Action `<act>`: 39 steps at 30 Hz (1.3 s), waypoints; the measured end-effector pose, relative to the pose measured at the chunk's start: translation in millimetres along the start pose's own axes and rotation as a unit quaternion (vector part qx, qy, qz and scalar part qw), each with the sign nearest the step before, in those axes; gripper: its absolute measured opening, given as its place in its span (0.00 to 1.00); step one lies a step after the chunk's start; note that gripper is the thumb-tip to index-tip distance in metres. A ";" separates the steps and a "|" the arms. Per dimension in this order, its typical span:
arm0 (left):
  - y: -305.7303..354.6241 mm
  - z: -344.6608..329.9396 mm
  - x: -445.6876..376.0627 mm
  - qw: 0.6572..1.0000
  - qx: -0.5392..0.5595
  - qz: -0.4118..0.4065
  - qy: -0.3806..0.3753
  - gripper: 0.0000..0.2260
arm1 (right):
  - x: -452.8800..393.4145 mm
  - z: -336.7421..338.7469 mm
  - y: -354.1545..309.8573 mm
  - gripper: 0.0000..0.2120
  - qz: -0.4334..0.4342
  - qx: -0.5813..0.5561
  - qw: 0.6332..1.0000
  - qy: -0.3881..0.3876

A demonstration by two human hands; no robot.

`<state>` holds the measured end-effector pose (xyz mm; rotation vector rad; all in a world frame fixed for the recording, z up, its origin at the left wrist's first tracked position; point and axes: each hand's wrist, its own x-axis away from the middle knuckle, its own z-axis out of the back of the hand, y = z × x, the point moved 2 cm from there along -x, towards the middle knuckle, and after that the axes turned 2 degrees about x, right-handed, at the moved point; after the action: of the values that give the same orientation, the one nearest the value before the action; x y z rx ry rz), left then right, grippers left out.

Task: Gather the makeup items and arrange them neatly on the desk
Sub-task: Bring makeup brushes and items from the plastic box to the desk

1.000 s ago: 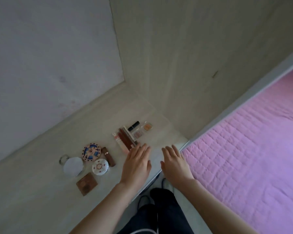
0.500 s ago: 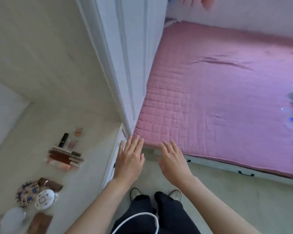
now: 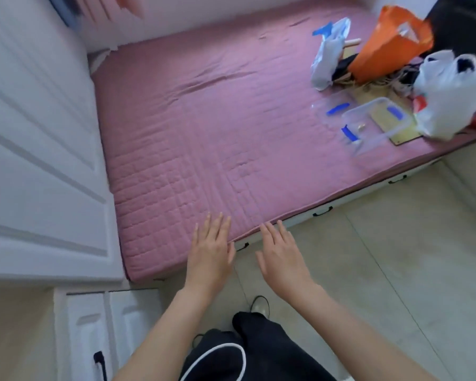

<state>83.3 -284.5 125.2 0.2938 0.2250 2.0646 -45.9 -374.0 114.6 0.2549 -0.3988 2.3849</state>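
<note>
My left hand (image 3: 210,254) and my right hand (image 3: 282,259) are held out flat, palms down, fingers apart, holding nothing. They hover side by side over the near edge of a pink quilted bed (image 3: 204,127) and the tiled floor. A corner of the pale desk top (image 3: 14,334) shows at the lower left, with no makeup items on the part in view. A clear plastic container (image 3: 379,125) with blue clips lies on the bed at the far right, a few small things inside it.
A white panelled cabinet (image 3: 39,149) stands at the left, with white desk drawers (image 3: 107,325) below it. On the bed's far right lie an orange bag (image 3: 390,42), white plastic bags (image 3: 451,94) and a tangle of cords. My legs stand on beige floor tiles (image 3: 396,270).
My view has swung right, away from the desk with its row of makeup items, to the pink bed. Both hands stayed flat and empty in front of me.
</note>
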 end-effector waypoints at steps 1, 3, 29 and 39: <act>14.0 -3.6 -9.3 1.000 -0.003 -0.017 -0.010 0.25 | 1.7 4.2 16.2 0.30 -0.023 -0.011 1.000 0.009; 42.6 -12.1 -25.9 0.998 -0.014 -0.054 -0.035 0.26 | 6.2 10.5 47.7 0.30 -0.065 -0.025 0.997 0.022; 318.3 -53.0 -269.5 0.903 -0.041 -0.401 -0.148 0.24 | -10.6 79.6 303.3 0.29 -0.442 -0.160 0.877 0.100; 405.7 -68.6 -335.4 0.878 -0.019 -0.451 -0.161 0.20 | -25.0 110.1 382.8 0.29 -0.505 -0.166 0.837 0.127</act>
<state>-114.6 -776.9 134.9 0.4070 0.0833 1.0704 -275.7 -700.0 128.1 -0.0320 -0.4043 1.2512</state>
